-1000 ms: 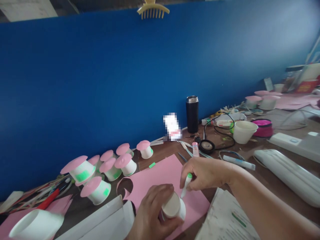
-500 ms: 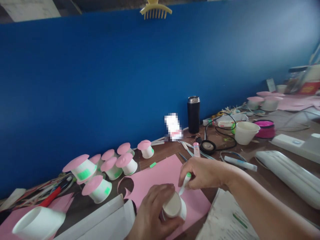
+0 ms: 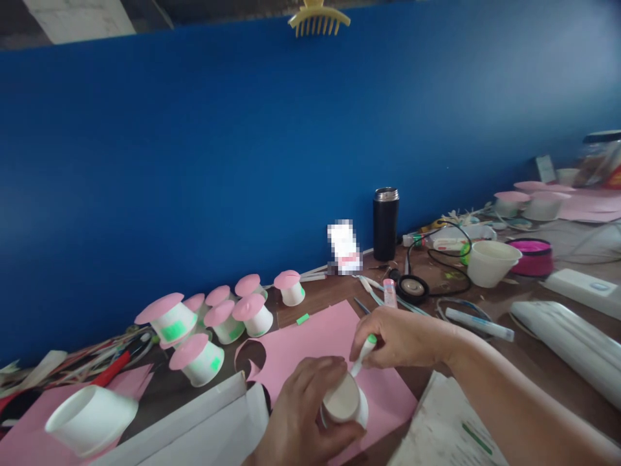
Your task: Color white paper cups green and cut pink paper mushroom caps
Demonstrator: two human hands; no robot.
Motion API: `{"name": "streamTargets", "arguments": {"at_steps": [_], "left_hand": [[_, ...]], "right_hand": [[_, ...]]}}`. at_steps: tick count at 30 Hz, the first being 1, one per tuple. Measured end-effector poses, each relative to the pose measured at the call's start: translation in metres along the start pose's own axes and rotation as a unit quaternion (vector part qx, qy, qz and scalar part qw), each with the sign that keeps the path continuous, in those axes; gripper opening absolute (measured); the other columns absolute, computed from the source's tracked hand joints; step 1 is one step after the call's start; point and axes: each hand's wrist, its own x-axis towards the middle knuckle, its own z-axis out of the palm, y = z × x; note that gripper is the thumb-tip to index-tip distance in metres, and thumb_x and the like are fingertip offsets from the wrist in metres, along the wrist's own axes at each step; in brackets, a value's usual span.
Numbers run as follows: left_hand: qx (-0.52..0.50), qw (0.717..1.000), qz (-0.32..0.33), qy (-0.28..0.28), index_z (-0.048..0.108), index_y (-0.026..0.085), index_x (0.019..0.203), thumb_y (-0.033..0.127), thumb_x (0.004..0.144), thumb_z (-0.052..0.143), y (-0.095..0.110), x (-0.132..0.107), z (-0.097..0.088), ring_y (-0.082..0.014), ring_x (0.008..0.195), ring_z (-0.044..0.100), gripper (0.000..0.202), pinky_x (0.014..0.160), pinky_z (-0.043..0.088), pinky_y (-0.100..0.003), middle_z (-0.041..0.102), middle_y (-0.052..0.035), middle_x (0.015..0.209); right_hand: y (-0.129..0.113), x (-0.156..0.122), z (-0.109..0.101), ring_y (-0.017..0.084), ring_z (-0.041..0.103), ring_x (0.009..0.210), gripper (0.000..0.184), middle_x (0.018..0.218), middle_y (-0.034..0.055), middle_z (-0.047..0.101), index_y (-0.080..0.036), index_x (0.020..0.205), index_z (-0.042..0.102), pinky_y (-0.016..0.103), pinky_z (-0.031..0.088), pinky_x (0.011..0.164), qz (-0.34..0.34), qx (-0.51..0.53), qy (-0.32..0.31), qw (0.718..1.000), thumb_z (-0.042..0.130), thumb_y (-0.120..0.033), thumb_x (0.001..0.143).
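A white paper cup [image 3: 342,397] stands upside down on a sheet of pink paper [image 3: 330,327], near the sheet's front edge. My left hand [image 3: 305,408] is closed round the cup, thumb on the near side and fingers on the far side. Pinched in my right hand [image 3: 391,338] is a white marker [image 3: 363,355] with a green end pointing up. Its lower end meets the paper at the cup's far right edge; I cannot make out the tip. A round hole with a curled scrap shows at the sheet's left side.
Several cups with pink paper discs [image 3: 250,307] stand at the left. A loose white cup [image 3: 92,417] lies tilted before them. Behind are a black flask [image 3: 385,223] and a phone [image 3: 345,249]; rightward, a stethoscope [image 3: 412,288], a cream cup [image 3: 492,262] and a worn booklet [image 3: 446,421].
The whole view has shifted slightly, so things appear a little further right. Both hands keep their hold on the cup and the marker, with little visible movement.
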Motion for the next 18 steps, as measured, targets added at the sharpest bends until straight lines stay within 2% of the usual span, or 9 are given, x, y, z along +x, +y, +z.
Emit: {"name": "streamTargets", "arguments": {"at_steps": [5,11,16,18], "left_hand": [[-0.006,1.0,0.002,0.002,0.048,0.021,0.125,0.015,0.055,0.082,0.0,-0.002,0.001,-0.0275,0.102,0.063,0.078,0.082,0.058,-0.042,0.066,-0.0116,0.115],[0.004,1.0,0.002,0.022,0.048,0.021,0.125,0.018,0.056,0.08,0.002,0.0,0.001,-0.0271,0.098,0.064,0.076,0.082,0.057,-0.042,0.067,-0.0105,0.112],[0.006,0.999,0.011,0.04,0.051,0.02,0.121,0.027,0.058,0.08,0.001,0.002,0.002,-0.0271,0.097,0.064,0.069,0.083,0.056,-0.044,0.069,-0.0091,0.11],[0.007,0.999,0.018,0.044,0.053,0.019,0.119,0.031,0.059,0.08,0.001,0.002,0.003,-0.0268,0.097,0.064,0.067,0.085,0.056,-0.044,0.069,-0.0088,0.11]], "right_hand": [[0.003,0.003,0.001,0.016,0.066,0.076,0.029,0.089,-0.001,0.075,-0.026,0.091,0.078,0.023,0.045,0.068,-0.015,0.014,0.007,1.0,0.061,-0.019,0.068],[0.004,0.005,0.0,0.018,0.066,0.078,0.027,0.084,0.0006,0.075,-0.022,0.091,0.078,0.024,0.045,0.069,0.001,0.03,-0.007,1.0,0.062,-0.02,0.07],[0.009,0.009,0.004,0.017,0.067,0.077,0.024,0.081,-0.002,0.075,-0.025,0.09,0.078,0.029,0.042,0.089,0.019,0.023,0.006,1.0,0.063,-0.022,0.072],[0.012,0.011,0.005,0.017,0.066,0.077,0.024,0.081,-0.0009,0.075,-0.023,0.092,0.077,0.029,0.042,0.087,0.016,0.032,0.006,0.999,0.063,-0.023,0.073]]}}
